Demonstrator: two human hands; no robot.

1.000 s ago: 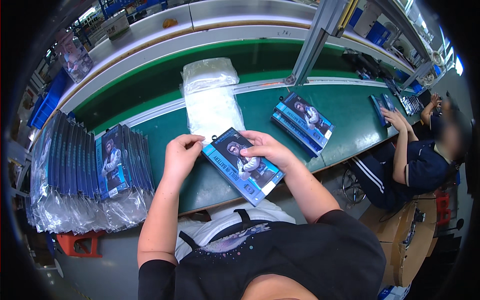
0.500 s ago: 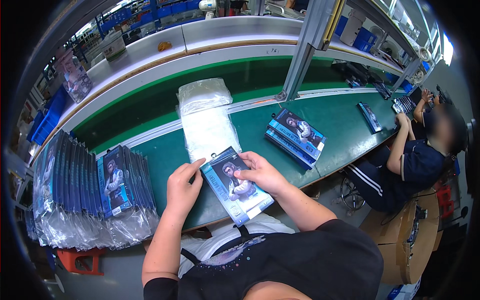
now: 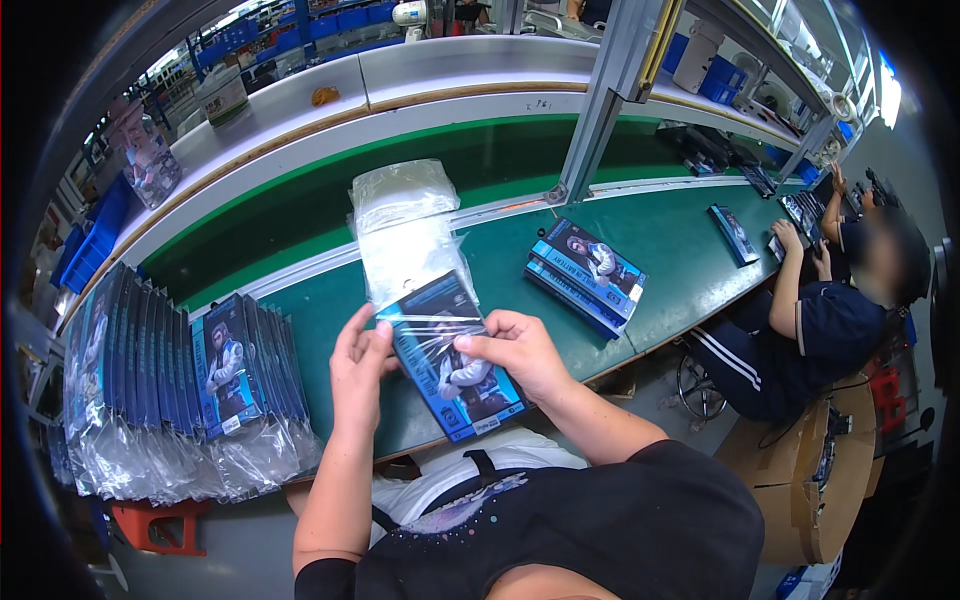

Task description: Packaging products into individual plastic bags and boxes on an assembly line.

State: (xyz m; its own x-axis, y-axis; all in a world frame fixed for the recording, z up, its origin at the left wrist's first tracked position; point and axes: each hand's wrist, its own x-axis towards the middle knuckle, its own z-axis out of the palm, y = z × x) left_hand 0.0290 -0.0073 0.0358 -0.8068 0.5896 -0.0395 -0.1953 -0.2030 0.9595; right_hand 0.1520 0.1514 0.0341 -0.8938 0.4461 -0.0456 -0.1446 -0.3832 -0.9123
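Observation:
A flat blue-and-black printed box (image 3: pixel 462 375) is tilted in front of me above the table's near edge. Shiny streaks run across its upper front, like glare on clear film; I cannot tell whether a bag covers it. My right hand (image 3: pixel 522 352) grips its right side, thumb on the front. At the upper left corner, my left hand (image 3: pixel 360 355) pinches the edge with thumb and fingers. Just beyond the box lies a stack of clear plastic bags (image 3: pixel 405 245), its near end hidden. Right of it, similar boxes (image 3: pixel 590 265) lie piled.
Many bagged boxes (image 3: pixel 150 360) stand in rows at the left. A single box (image 3: pixel 735 235) lies farther right on the green table (image 3: pixel 675 265). A co-worker (image 3: pixel 830 310) sits there handling things. A metal post (image 3: pixel 600 120) rises behind the table; a cardboard carton (image 3: pixel 800 480) stands lower right.
The box has turned slightly and shiny streaks now show over its front; its hanging tab no longer shows. My left fingers have closed at its corner. The co-worker's hands have moved.

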